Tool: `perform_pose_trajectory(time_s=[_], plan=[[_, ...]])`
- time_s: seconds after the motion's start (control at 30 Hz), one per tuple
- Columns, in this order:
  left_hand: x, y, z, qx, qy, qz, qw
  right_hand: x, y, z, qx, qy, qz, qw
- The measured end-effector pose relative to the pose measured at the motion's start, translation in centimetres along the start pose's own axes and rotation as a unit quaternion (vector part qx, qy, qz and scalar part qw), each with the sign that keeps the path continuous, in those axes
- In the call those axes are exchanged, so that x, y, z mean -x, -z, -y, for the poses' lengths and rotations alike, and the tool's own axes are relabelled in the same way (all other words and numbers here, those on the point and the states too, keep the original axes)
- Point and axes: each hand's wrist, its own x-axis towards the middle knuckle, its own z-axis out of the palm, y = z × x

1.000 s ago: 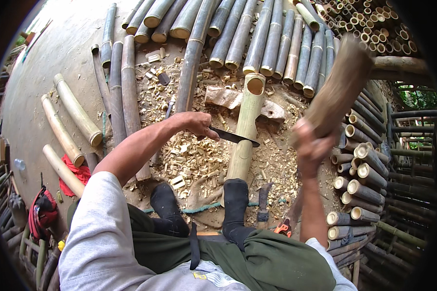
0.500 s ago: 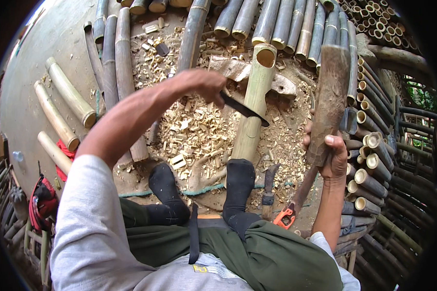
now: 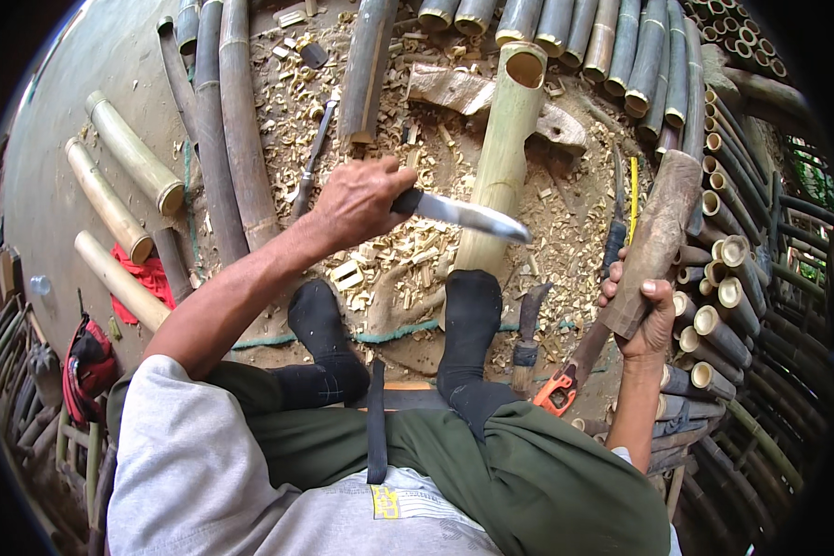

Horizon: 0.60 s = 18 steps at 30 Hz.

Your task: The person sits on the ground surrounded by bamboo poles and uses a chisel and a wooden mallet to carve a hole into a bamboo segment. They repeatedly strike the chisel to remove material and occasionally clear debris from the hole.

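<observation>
The left hand had its fingers closed round the dark handle of a knife, its blade pointing to the person's right and slightly back toward the body. The right hand gripped the near end of a thick wooden club, fingers wrapped round it, with the far end leaning away and a little to the right.

Between the two hands lay the pale bamboo tube, its long axis running away from the person and tilting slightly right at the far end, where a round opening showed. It passed over a rough wood block, and its near end met the right foot's black sock. From the left fingers the tube lay just to the right; from the right fingers it lay to the left, across a wider gap, so the left hand was nearer. The blade crossed the tube's line at a steep angle, but whether it touched could not be told.

Wood chips covered the ground beside the tube, and a saw with an orange handle lay near the right hand.
</observation>
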Motion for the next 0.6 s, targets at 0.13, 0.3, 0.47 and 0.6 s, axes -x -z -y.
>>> perform_pose_trajectory(time_s=[0.13,0.3,0.47,0.6], plan=[[3.5,-1.7,-0.9,0.002,0.013,0.065,0.998,0.0,-0.1,-2.1,0.033,-0.002,-0.060,0.998],[4.0,-2.1,-1.2,-0.009,0.020,0.087,0.996,0.2,-0.9,-3.3,0.072,-0.003,-0.076,0.994],[3.9,-2.7,-1.2,0.013,0.040,0.069,0.997,0.3,-0.8,-3.4,0.067,-0.023,-0.070,0.995],[3.9,-2.6,-1.3,0.003,0.028,0.080,0.996,0.2,-0.7,-3.6,0.068,-0.028,-0.061,0.995]])
